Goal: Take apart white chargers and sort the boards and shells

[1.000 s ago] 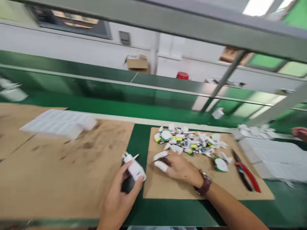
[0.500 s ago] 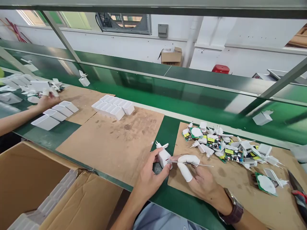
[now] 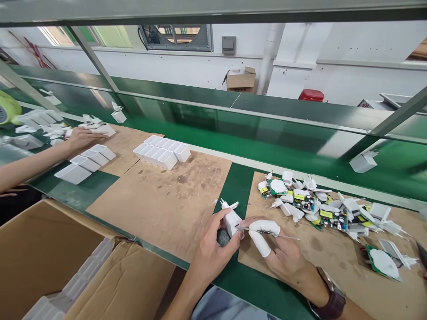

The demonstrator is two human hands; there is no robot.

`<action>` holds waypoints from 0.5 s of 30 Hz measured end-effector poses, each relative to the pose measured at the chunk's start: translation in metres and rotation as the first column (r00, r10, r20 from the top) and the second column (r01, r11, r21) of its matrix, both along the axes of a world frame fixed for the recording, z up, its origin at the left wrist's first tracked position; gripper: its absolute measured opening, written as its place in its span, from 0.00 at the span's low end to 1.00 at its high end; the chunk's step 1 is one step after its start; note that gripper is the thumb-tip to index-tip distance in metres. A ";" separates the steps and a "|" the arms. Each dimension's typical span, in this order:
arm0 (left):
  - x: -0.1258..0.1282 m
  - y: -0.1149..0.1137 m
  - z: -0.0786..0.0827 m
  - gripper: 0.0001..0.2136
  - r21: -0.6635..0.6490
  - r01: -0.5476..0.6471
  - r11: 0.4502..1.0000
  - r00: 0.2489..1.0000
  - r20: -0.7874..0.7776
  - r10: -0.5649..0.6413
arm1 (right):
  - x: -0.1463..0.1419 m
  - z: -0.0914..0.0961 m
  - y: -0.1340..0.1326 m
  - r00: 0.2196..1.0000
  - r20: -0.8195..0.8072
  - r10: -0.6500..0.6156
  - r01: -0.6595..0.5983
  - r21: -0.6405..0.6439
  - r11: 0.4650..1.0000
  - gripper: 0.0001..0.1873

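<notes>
A white plug-in charger (image 3: 231, 222) with two prongs at its far end is gripped between the thumb and fingers of my left hand (image 3: 213, 246). My right hand (image 3: 280, 249), with white finger cots on two fingers, pinches a thin metal pick (image 3: 267, 231). The pick's tip meets the charger's near face by a small dark slot. Below the charger, partly hidden by my left hand, is a dark rounded lump (image 3: 223, 238). To the right lies a pile of green circuit boards and white plug parts (image 3: 310, 202) on cardboard.
White open housings (image 3: 160, 151) stand in rows on the cardboard sheet (image 3: 160, 200). A co-worker's hand (image 3: 82, 138) handles a white part at the left, near more housings (image 3: 78, 170). An open carton (image 3: 133, 280) stands at the front left. One board (image 3: 383, 262) lies apart at the right.
My view has shifted slightly, so the scene sits lower and to the right. Both my hands keep their hold at the charger. The co-worker's hand has moved right with a white part.
</notes>
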State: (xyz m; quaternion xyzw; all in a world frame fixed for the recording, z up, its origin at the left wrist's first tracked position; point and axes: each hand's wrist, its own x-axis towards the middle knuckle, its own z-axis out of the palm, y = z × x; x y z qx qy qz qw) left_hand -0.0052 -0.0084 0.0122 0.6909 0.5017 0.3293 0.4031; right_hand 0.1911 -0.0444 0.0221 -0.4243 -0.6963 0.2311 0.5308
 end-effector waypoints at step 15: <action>0.000 -0.003 -0.003 0.22 0.056 -0.035 0.998 0.999 0.015 0.034 | -0.007 -0.007 -0.005 0.997 -0.062 -0.042 0.037 -0.082 0.996 0.12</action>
